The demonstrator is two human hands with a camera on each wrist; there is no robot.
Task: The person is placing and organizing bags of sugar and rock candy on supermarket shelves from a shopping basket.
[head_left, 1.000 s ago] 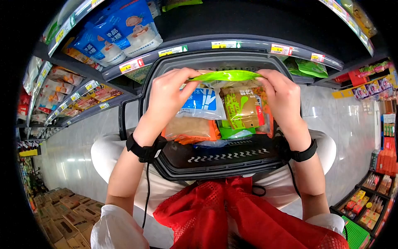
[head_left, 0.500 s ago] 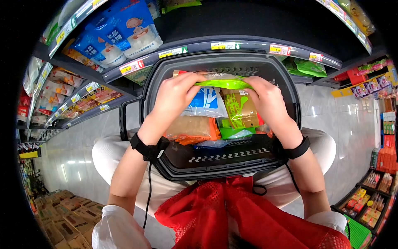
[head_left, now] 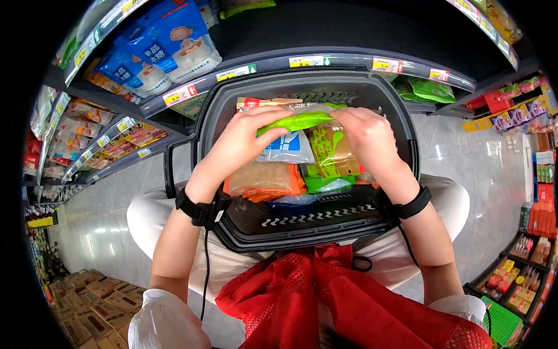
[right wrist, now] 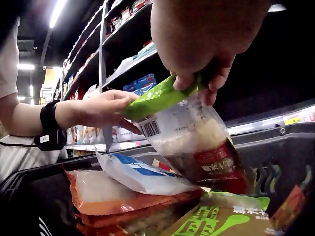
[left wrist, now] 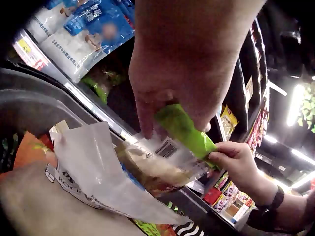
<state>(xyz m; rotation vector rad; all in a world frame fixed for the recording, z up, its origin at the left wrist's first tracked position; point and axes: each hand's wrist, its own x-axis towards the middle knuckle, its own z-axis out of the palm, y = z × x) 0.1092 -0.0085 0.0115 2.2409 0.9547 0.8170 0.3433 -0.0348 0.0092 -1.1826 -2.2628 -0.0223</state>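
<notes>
A clear plastic bag (right wrist: 197, 132) with a bright green top edge and pale contents hangs over the basket. My left hand (head_left: 250, 131) pinches one end of its green top, and my right hand (head_left: 366, 136) pinches the other. In the right wrist view the bag's lower end is down among the packs at the basket's far side. Below my hands lie a white-and-blue bag (head_left: 289, 148), a brown-and-green pouch (head_left: 330, 154) and an orange-edged bag (head_left: 264, 177). The head view shows the bag mostly hidden behind its folded green top.
The black basket (head_left: 314, 239) sits between the person's legs, against a store shelf edge (head_left: 256, 61) with price tags. Blue-and-white pouches (head_left: 174, 52) stand on the shelf at the upper left. Green bags (head_left: 424, 90) lie on a lower shelf at right. Cartons (head_left: 93, 302) cover the lower left.
Both hands have come nearer each other, the right moving left. The bag's green top has shifted left and toward the body, now bunched shorter between the hands.
</notes>
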